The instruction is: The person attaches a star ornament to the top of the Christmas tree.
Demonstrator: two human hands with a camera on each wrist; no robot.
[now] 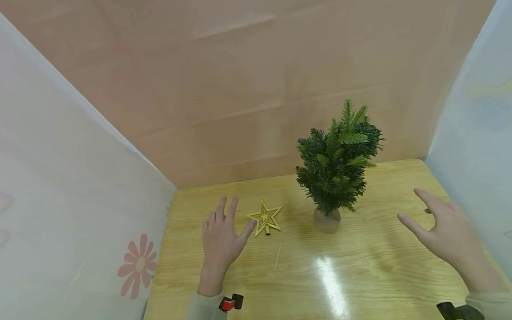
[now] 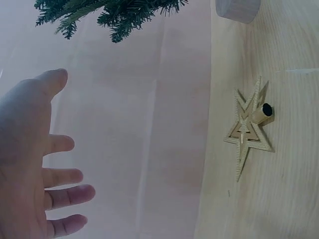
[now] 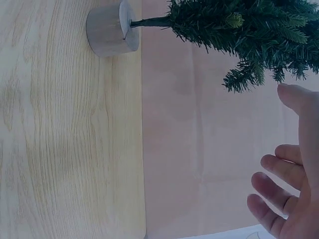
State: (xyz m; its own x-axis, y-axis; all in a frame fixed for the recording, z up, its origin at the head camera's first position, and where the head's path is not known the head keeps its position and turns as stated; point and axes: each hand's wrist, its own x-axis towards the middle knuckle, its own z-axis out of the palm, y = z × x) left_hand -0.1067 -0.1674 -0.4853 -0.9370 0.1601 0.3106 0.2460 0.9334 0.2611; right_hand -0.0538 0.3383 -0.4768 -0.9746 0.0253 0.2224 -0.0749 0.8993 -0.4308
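A small green artificial tree [image 1: 337, 162] stands upright on a round wooden base [image 1: 327, 221], right of the table's middle. To its left a gold star [image 1: 265, 217] with a short tube lies flat; the left wrist view shows the tube's dark opening on the star [image 2: 244, 127]. My left hand [image 1: 221, 240] hovers just left of the star, fingers spread, holding nothing. Off to the right of the tree is my right hand [image 1: 449, 231], its thumb and fingers apart and empty. Part of the tree [image 3: 249, 35] is cut off in the right wrist view.
The wooden table [image 1: 290, 285] has a pinkish-brown sheet [image 1: 217, 94] behind it. Pale panels with printed shapes flank it, the left one [image 1: 64, 191] bearing a red flower, the right one [image 1: 493, 150] a moon and a star.
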